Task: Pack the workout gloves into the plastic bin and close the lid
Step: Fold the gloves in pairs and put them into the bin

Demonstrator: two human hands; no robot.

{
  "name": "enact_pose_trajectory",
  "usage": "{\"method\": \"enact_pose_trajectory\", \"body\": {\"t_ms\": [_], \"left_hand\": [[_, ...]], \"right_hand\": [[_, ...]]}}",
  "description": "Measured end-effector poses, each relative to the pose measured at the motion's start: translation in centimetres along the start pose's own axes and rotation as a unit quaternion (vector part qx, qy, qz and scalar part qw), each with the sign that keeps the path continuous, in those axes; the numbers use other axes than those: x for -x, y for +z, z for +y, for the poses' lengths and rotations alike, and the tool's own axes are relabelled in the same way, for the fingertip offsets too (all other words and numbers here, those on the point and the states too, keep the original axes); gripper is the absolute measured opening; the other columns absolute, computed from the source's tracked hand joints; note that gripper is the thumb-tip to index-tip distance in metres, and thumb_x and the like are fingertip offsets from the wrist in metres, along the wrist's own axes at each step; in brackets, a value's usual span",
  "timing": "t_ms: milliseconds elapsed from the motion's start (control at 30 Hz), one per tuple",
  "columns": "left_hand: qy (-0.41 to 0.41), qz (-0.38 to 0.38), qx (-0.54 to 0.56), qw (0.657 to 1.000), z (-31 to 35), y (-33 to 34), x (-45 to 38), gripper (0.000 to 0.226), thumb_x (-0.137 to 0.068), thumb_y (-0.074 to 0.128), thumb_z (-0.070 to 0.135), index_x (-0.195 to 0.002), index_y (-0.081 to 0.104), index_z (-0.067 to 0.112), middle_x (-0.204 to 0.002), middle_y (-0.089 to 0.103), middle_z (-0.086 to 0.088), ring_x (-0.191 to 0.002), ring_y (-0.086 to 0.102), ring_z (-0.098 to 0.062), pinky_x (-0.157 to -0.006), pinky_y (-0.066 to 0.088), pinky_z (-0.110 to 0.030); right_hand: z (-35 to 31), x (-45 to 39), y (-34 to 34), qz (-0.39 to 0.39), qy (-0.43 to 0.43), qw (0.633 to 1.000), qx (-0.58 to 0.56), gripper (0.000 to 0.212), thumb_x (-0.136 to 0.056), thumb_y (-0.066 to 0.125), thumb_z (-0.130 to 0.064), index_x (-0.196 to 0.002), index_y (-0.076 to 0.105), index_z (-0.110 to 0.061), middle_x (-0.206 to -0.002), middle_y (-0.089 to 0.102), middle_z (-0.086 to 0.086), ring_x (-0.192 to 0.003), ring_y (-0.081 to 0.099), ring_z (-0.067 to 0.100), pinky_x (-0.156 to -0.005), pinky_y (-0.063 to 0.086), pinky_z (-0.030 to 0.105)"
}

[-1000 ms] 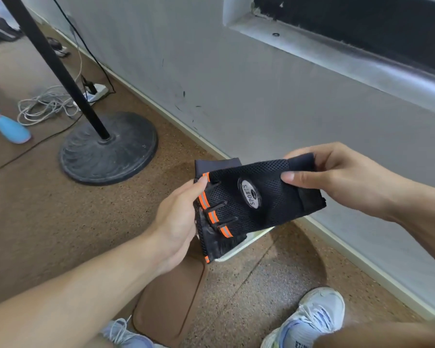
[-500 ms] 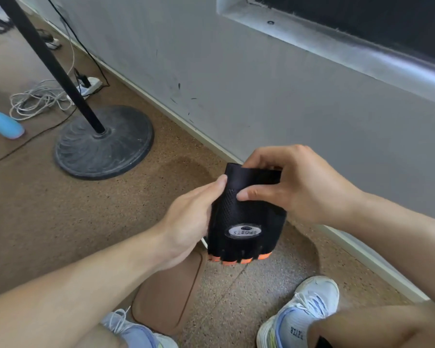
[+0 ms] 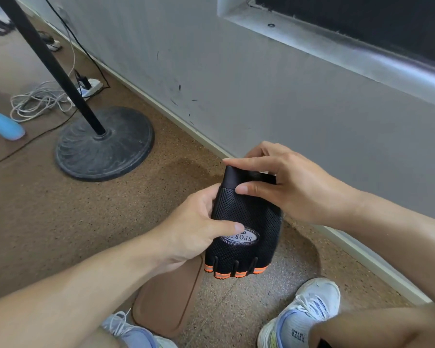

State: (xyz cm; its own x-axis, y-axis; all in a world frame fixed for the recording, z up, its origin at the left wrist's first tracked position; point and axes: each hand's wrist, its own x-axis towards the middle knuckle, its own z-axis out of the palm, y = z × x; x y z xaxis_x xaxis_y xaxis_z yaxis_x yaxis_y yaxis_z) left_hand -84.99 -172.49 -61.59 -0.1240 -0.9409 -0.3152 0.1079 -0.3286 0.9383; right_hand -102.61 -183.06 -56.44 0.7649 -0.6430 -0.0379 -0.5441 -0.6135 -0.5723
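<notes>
Pinching black workout gloves upright: left hand at side, right hand on cuff.

Grey wall; speckled floor — daylit.

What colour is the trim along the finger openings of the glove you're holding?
Orange, with thin pale stripes, on the black mesh glove. It shows best in the head view, at the glove's lower edge.

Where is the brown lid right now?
Head view, bottom centre: the brown lid lies on the floor under the held glove, between the person's shoes.
</notes>
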Motion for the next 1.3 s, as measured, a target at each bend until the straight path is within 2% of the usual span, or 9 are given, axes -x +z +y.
{"method": "enact_pose_trajectory", "body": {"t_ms": [133,300,433,533,733,933,1033,1133,1300], "left_hand": [[-0.011,0.0,-0.011,1.0,0.3,0.0,0.2,0.049,-0.083,0.063,-0.025,-0.126,0.06,-0.001,-0.12,0.071,-0.028,-0.104,0.07,-0.025,-0.098,0.057,-0.038],[-0.044,0.006,-0.066,0.997,0.2,-0.4,0.3,0.043,-0.083,0.073,-0.013,-0.12,0.069,0.007,-0.117,0.076,-0.022,-0.113,0.073,-0.034,-0.102,0.056,-0.047],[-0.09,0.006,-0.156,0.984,0.0,-0.7,0.3,0.011,-0.083,0.082,0.028,-0.093,0.08,0.031,-0.096,0.083,0.004,-0.094,0.078,-0.016,-0.095,0.057,-0.04],[-0.096,0.012,-0.165,0.981,-0.2,-0.8,0.1,0.021,-0.075,0.08,0.041,-0.092,0.081,0.028,-0.099,0.083,-0.002,-0.103,0.077,-0.025,-0.102,0.054,-0.054],[-0.105,0.044,-0.255,0.96,0.0,-1.0,-0.1,0.01,-0.085,0.078,0.037,-0.091,0.079,0.029,-0.094,0.083,0.007,-0.095,0.078,-0.015,-0.096,0.057,-0.047],[-0.147,0.125,-0.476,0.858,2.0,-3.9,-1.4,0.063,-0.084,0.074,0.053,-0.141,0.051,0.037,-0.132,0.064,0.014,-0.119,0.062,-0.016,-0.101,0.049,-0.04],[-0.154,0.114,-0.508,0.84,3.0,-4.6,-1.4,0.067,-0.085,0.073,0.055,-0.145,0.049,0.037,-0.145,0.057,0.013,-0.13,0.055,-0.02,-0.108,0.045,-0.042],[-0.135,0.109,-0.533,0.828,3.0,-5.4,-1.3,0.067,-0.085,0.072,0.056,-0.145,0.048,0.039,-0.149,0.055,0.01,-0.137,0.05,-0.022,-0.111,0.044,-0.046],[-0.157,0.057,-0.603,0.78,2.6,-5.5,-1.0,0.071,-0.09,0.065,0.057,-0.153,0.04,0.034,-0.159,0.042,0.001,-0.152,0.028,-0.024,-0.124,0.021,-0.045]], "right_hand": [[0.0,-0.1,0.0,-0.033,-0.001,0.999,0.001,0.047,-0.096,0.06,-0.045,-0.143,0.053,-0.045,-0.103,0.056,-0.027,-0.096,0.051,-0.014,-0.083,0.033,-0.001],[0.7,0.0,-0.5,-0.023,0.048,0.995,-0.083,0.045,-0.089,0.074,-0.037,-0.132,0.064,-0.044,-0.084,0.067,-0.041,-0.084,0.061,-0.023,-0.077,0.042,0.001],[0.6,0.0,-0.6,0.028,0.065,0.985,-0.16,0.038,-0.087,0.078,-0.03,-0.124,0.071,-0.037,-0.096,0.078,-0.024,-0.089,0.073,-0.004,-0.087,0.057,0.021],[0.9,0.1,-0.6,-0.012,0.102,0.971,-0.215,0.053,-0.07,0.087,-0.04,-0.119,0.07,-0.033,-0.101,0.08,-0.009,-0.094,0.077,0.014,-0.092,0.06,0.043],[2.5,0.4,0.8,-0.104,0.159,0.966,-0.174,0.02,-0.08,0.086,-0.018,-0.098,0.076,-0.016,-0.09,0.081,0.005,-0.086,0.079,0.022,-0.076,0.065,0.043],[5.7,0.8,4.3,0.028,0.271,0.954,-0.123,0.011,-0.088,0.076,-0.027,-0.099,0.075,-0.023,-0.085,0.08,-0.007,-0.077,0.076,0.01,-0.073,0.063,0.032],[7.6,2.1,6.8,0.043,0.313,0.943,-0.104,0.007,-0.092,0.071,-0.025,-0.097,0.072,-0.021,-0.089,0.077,-0.004,-0.084,0.073,0.017,-0.079,0.06,0.036],[8.6,1.5,8.9,0.03,0.33,0.94,-0.073,0.003,-0.093,0.067,-0.024,-0.094,0.066,-0.026,-0.084,0.071,-0.007,-0.079,0.068,0.02,-0.069,0.053,0.03],[10.4,-2.4,12.8,0.132,0.378,0.916,-0.024,0.035,-0.089,0.062,-0.031,-0.124,0.06,-0.025,-0.108,0.075,0.003,-0.1,0.07,0.031,-0.086,0.058,0.043]]}}
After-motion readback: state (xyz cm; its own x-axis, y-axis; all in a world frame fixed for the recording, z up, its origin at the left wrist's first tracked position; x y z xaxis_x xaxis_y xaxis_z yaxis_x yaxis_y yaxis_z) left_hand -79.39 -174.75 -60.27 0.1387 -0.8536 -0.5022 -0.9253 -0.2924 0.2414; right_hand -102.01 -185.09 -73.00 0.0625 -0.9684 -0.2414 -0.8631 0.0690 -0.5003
